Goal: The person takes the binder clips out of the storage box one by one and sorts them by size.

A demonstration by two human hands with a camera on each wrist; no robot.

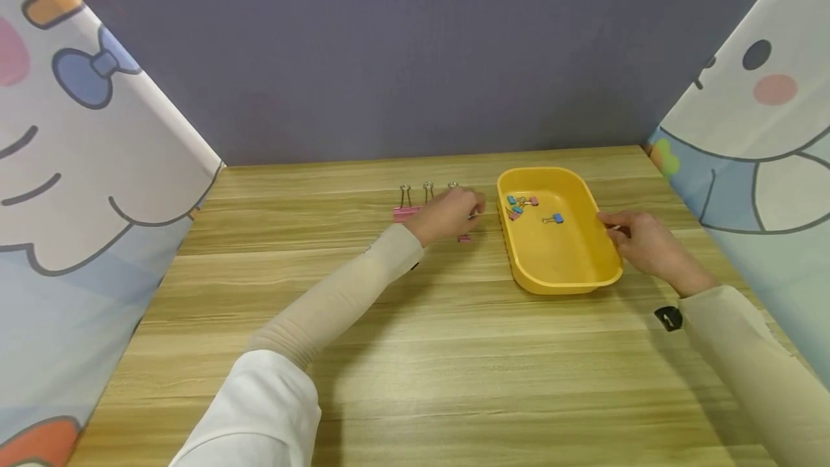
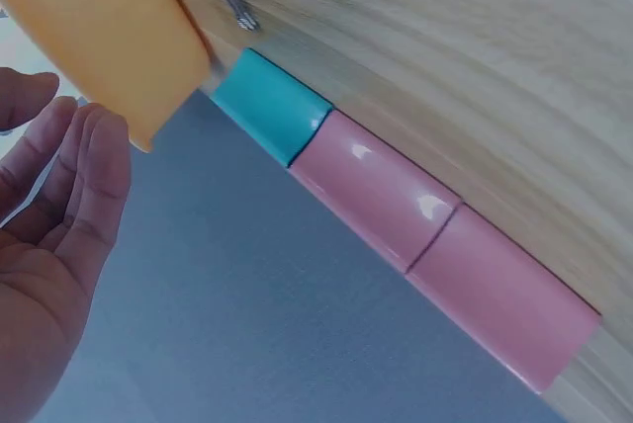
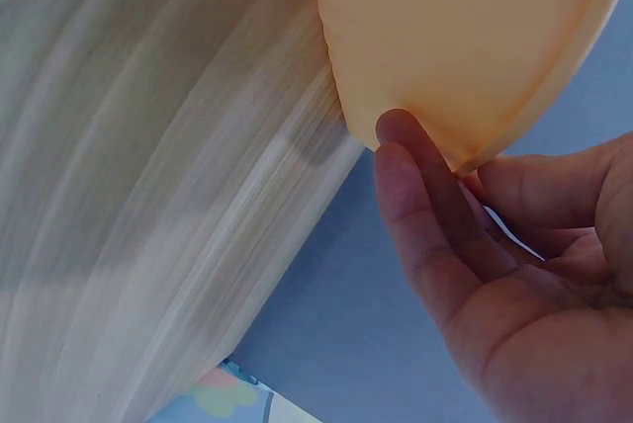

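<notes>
My left hand (image 1: 452, 213) hovers over a row of large binder clips, its fingers loosely bent; nothing shows between them. In the left wrist view, the row has a teal binder clip (image 2: 272, 107) beside two pink binder clips (image 2: 376, 191). A small pink binder clip (image 1: 464, 238) lies apart, on the near side of the row. My right hand (image 1: 645, 245) pinches the right rim of a yellow tray (image 1: 564, 285), thumb at the rim and fingers against the outer wall. Inside the tray are several small binder clips, among them a blue one (image 1: 558, 218).
The wooden table (image 1: 454, 366) meets a grey panel (image 1: 415, 56) at its back. Cartoon-printed cloths (image 1: 84, 164) stand along both sides. A small black item (image 1: 668, 318) shows beside the right sleeve.
</notes>
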